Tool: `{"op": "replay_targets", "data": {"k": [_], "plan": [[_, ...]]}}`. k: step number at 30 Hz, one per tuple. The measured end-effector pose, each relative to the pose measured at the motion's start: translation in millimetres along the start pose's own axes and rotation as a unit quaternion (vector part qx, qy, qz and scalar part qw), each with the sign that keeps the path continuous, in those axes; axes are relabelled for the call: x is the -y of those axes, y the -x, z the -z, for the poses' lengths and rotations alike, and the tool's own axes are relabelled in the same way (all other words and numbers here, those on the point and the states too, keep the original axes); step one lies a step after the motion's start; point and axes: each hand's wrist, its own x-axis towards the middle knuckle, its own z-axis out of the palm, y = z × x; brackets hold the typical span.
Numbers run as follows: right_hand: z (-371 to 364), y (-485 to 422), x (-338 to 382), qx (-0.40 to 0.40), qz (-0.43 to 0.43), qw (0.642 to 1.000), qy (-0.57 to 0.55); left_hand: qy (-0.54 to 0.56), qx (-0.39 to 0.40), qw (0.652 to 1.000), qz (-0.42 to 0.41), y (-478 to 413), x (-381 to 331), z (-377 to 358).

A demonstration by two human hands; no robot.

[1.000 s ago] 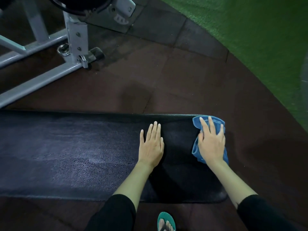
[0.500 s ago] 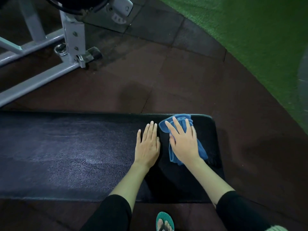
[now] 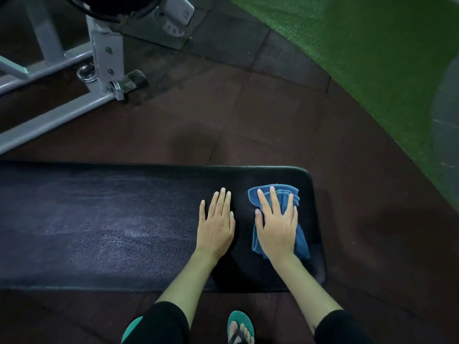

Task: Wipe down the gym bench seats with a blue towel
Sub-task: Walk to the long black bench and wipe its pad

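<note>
Head camera looks down on a black padded bench seat (image 3: 124, 219) that runs across the lower half of the frame, with its rounded right end in view and its left end cut off by the frame edge.

Towel: the blue towel (image 3: 302, 242) lies bunched and folded on the seat near the right end, wholly on the padding and just short of the end edge. Folds show beyond your fingertips and along the outer side of your palm.

Right hand: your right hand (image 3: 277, 224) lies palm down on top of the towel. The fingers are straight and fanned apart, and the thumb lies along the towel's left edge. You press the cloth flat to the seat and pinch none of it.

Left hand: your left hand (image 3: 216, 224) rests palm down on the bare padding just beside the towel, apart from it. Its fingers are straight and held close together, and it holds nothing.

Seat surface: the padding under and around both hands reads as deep black. Further left it shows a pale, grainy grey patch with faint streaks.

Surroundings: dark floor tiles (image 3: 248, 120) lie beyond the bench. Green turf (image 3: 372, 58) fills the upper right corner. A grey metal frame (image 3: 106, 53) stands at upper left, well apart from the seat. Black sleeves (image 3: 164, 324) cover both of your forearms from the elbow. One foot in a green sandal (image 3: 241, 321) shows at the bottom edge, in front of the bench
</note>
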Motion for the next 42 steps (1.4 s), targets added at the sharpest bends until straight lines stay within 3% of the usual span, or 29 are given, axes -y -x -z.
{"op": "replay_targets", "data": {"k": [4,9,18,23,27,30,35,39,42], "plan": [[1.7,14.4,-7.5,0.019,0.046,0.998,0.033,-0.006,0.005,1.000,0.006,18.6,0.0,0.9],[6.9,25.7,-12.4,0.050,0.016,0.999,0.008,-0.002,0.006,1.000,0.001,47.3,6.6,0.2],[3.7,67.2,27.0,0.036,-0.034,0.999,-0.011,-0.005,0.005,1.000,-0.007,85.9,25.7,-2.2],[-0.2,91.1,46.5,0.030,0.050,0.998,-0.002,0.002,0.002,1.000,-0.011,93.2,31.6,-1.2],[4.7,90.2,17.7,0.055,0.112,0.992,-0.004,0.005,0.004,1.000,-0.031,95.1,29.9,-0.7],[12.7,85.7,-13.4,0.063,0.066,0.996,0.008,0.008,0.006,0.999,-0.048,94.5,25.6,1.2],[19.7,78.8,-47.8,0.064,-0.081,0.994,-0.023,0.010,0.019,0.998,-0.058,92.5,15.9,4.9],[16.7,78.4,-28.7,0.046,-0.177,0.982,-0.038,0.010,0.021,0.998,-0.051,93.6,11.4,5.6],[14.1,87.4,-1.1,0.040,-0.181,0.981,-0.050,0.000,0.027,0.999,-0.041,98.5,13.7,4.9]]}}
